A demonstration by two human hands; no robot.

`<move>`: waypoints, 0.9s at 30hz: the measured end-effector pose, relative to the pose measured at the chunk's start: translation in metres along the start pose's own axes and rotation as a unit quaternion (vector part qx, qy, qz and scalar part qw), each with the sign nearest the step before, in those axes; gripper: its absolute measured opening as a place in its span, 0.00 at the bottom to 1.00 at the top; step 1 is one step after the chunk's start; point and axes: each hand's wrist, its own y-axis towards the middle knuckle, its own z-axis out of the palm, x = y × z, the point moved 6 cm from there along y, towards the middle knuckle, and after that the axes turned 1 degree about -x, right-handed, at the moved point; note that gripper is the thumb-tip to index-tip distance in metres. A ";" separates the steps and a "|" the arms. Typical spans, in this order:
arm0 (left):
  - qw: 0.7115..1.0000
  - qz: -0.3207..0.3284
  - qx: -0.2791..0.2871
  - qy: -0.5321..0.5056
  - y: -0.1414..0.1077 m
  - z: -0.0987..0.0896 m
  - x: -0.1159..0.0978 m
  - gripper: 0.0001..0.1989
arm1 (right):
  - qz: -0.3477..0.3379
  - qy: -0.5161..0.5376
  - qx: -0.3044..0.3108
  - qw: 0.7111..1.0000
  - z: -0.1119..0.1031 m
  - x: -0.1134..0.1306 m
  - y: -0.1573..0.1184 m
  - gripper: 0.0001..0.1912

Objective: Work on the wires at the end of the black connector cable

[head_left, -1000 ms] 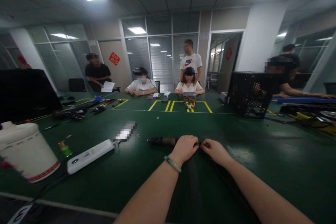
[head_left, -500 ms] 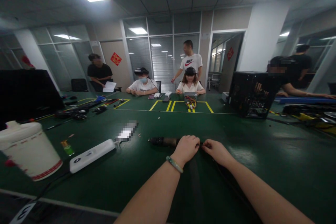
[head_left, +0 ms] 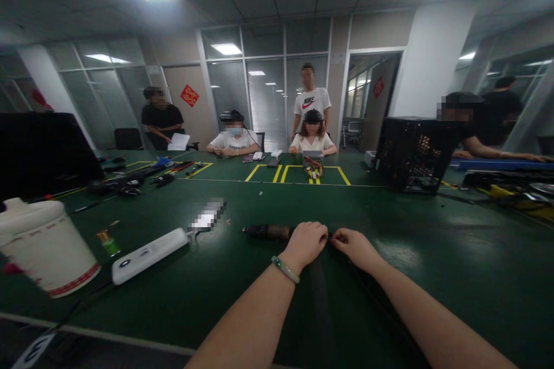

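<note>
A dark cylindrical tool [head_left: 277,232], like an electric screwdriver, lies across the green table with its tip to the left. My left hand [head_left: 308,241] is closed around its right end. Just right of it, my right hand [head_left: 351,247] pinches the black cable [head_left: 381,302] near where it meets the tool. The cable runs from there down toward the table's near edge, partly behind my right forearm. The two hands are close together but apart. A green bangle [head_left: 285,270] is on my left wrist.
At left stand a lidded white container [head_left: 49,248], a small green bottle [head_left: 108,243] and a white power strip [head_left: 149,255], with a phone [head_left: 208,215] beyond. A black computer case [head_left: 411,154] is at back right. Several people are around the table's far side.
My hands keep the same hold on the tool and cable. The view has shifted slightly. The standing person across the table has drawn an outstretched arm in.
</note>
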 end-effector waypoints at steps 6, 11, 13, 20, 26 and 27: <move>1.000 -0.012 0.002 -0.010 0.000 0.000 0.001 0.05 | 0.005 -0.003 0.003 1.000 -0.001 0.002 0.000 0.08; 1.000 -0.012 0.010 -0.009 0.000 0.000 0.001 0.04 | 0.006 -0.003 0.007 1.000 -0.001 0.002 0.000 0.08; 1.000 -0.016 0.006 -0.012 0.000 0.000 0.002 0.04 | 0.009 -0.005 0.011 1.000 -0.001 0.000 0.000 0.09; 1.000 -0.014 0.014 -0.010 0.000 -0.002 -0.001 0.03 | 0.007 0.001 0.015 1.000 0.001 -0.002 0.001 0.09; 1.000 -0.012 0.004 -0.014 0.000 -0.002 0.000 0.03 | 0.009 -0.003 0.014 1.000 0.000 -0.001 0.001 0.09; 1.000 -0.011 0.003 -0.013 0.000 -0.002 0.000 0.04 | 0.011 -0.003 0.014 1.000 0.000 0.000 0.001 0.09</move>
